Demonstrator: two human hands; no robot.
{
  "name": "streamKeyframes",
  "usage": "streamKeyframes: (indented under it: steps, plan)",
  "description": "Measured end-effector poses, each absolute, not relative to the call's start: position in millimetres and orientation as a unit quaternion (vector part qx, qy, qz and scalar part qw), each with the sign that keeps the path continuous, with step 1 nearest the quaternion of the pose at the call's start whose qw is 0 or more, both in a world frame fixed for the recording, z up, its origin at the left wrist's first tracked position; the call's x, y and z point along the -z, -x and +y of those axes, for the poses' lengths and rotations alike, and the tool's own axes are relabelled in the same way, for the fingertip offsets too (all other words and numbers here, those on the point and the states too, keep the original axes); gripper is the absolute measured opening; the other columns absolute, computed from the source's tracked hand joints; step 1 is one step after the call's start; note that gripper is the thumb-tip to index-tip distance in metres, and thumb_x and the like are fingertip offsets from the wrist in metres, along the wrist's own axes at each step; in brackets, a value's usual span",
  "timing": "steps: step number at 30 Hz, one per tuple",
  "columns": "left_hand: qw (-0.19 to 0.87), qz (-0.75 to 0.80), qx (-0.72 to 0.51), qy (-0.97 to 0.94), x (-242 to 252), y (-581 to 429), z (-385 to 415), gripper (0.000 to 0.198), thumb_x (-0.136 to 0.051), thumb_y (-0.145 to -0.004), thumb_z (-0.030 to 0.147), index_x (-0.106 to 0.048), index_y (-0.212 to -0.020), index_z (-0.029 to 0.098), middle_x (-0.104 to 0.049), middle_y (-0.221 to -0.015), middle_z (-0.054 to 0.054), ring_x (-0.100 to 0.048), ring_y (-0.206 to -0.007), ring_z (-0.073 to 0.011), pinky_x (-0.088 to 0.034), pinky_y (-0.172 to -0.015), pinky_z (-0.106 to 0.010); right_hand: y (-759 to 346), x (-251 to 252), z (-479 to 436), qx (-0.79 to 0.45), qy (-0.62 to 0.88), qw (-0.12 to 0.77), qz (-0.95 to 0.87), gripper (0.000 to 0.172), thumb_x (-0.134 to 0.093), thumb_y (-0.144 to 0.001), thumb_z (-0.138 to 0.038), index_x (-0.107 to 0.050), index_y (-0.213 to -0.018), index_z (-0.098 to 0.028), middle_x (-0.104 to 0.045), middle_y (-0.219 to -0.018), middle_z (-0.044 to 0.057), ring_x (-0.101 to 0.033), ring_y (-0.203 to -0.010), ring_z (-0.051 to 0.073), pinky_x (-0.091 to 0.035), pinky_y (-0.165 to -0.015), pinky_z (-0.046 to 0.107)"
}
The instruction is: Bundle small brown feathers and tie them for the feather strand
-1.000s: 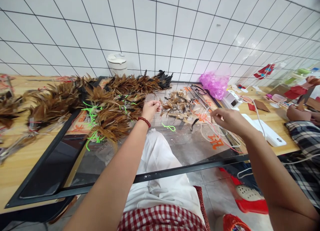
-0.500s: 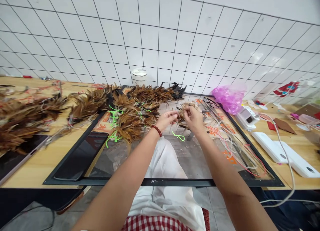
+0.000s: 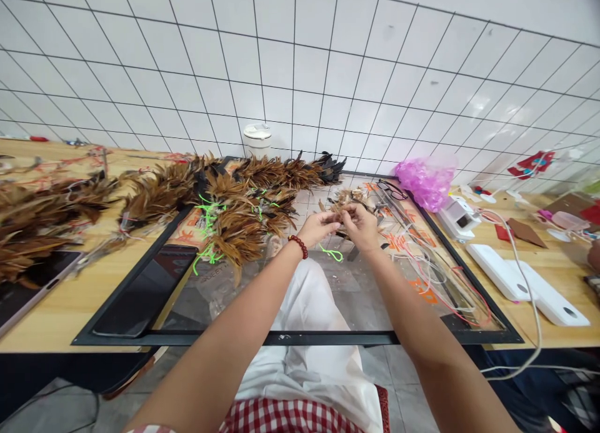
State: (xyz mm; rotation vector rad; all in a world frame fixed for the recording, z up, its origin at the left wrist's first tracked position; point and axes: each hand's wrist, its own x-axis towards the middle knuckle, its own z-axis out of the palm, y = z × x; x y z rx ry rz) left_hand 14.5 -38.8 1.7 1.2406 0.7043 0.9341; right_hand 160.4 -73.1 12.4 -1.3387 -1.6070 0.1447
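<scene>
My left hand (image 3: 320, 226), with a red bead bracelet on the wrist, and my right hand (image 3: 361, 223) meet over the glass table top (image 3: 356, 295). Both pinch a small bundle of brown feathers (image 3: 338, 215) between the fingertips. A loose pile of small feathers (image 3: 344, 200) lies just behind the hands. A green cord loop (image 3: 332, 253) lies on the glass just below them. Bound brown feather bunches (image 3: 239, 223) with green cords are heaped to the left.
More feather bunches (image 3: 42, 214) cover the wooden table at left. A white cup (image 3: 259, 139) stands by the tiled wall. Pink plastic bag (image 3: 425, 179), glasses (image 3: 392, 189), red and white cords (image 3: 435, 270) and white boxes (image 3: 525, 283) lie to the right.
My right hand came in from the right, from the cords, and joined the left hand on the feather bundle. The view swung left.
</scene>
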Motion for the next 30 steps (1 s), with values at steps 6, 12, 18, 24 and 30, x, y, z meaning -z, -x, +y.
streamKeyframes:
  steps: [6,12,18,24,30]
  plan:
    - [0.68,0.307,-0.45,-0.49,3.4,-11.3,-28.6,0.015,-0.073,-0.07,0.021,-0.066,-0.075,0.01,-0.063,-0.063,-0.002,-0.051,-0.049,-0.006,-0.035,-0.046,-0.019,-158.5,-13.0,-74.5,-0.008,0.521,0.467,-0.714,0.015,-0.048,-0.085,-0.027,-0.061,-0.088,-0.02,-0.068,-0.084,0.005,-0.063,-0.075,0.016,-0.049,-0.074,0.027]
    - [0.727,0.29,-0.45,-0.43,0.9,-6.0,-22.4,0.019,-0.076,-0.066,0.013,-0.065,-0.08,0.008,-0.065,-0.068,-0.004,-0.055,-0.054,-0.0059,-0.041,-0.05,-0.018,-161.2,-9.0,-72.6,0.032,0.527,0.41,-0.744,0.017,-0.045,-0.087,-0.025,-0.06,-0.092,-0.019,-0.067,-0.087,0.006,-0.062,-0.08,0.017,-0.046,-0.075,0.027]
    - [0.758,0.284,-0.389,-0.441,-6.3,11.9,-18.6,0.017,-0.074,-0.067,0.009,-0.068,-0.082,0.007,-0.065,-0.07,-0.005,-0.057,-0.058,-0.006,-0.044,-0.052,-0.016,-160.9,-7.2,-70.6,0.066,0.54,0.361,-0.758,0.018,-0.043,-0.088,-0.022,-0.059,-0.095,-0.019,-0.067,-0.093,0.008,-0.06,-0.085,0.018,-0.043,-0.076,0.027]
    - [0.762,0.289,-0.352,-0.46,-9.9,18.7,-17.5,0.018,-0.073,-0.067,0.008,-0.069,-0.084,0.006,-0.064,-0.071,-0.006,-0.058,-0.062,-0.0071,-0.046,-0.055,-0.016,-162.0,-9.4,-70.8,0.086,0.554,0.307,-0.769,0.018,-0.042,-0.089,-0.022,-0.059,-0.096,-0.018,-0.066,-0.092,0.007,-0.059,-0.085,0.019,-0.04,-0.073,0.027]
    - [0.755,0.29,-0.365,-0.462,-9.8,16.3,-17.3,0.021,-0.078,-0.065,0.019,-0.069,-0.081,0.008,-0.062,-0.065,-0.003,-0.05,-0.049,-0.0038,-0.035,-0.042,-0.014,-158.7,-12.9,-72.9,0.104,0.557,0.264,-0.781,0.022,-0.038,-0.092,-0.022,-0.058,-0.097,-0.017,-0.065,-0.093,0.008,-0.057,-0.084,0.019,-0.037,-0.073,0.028]
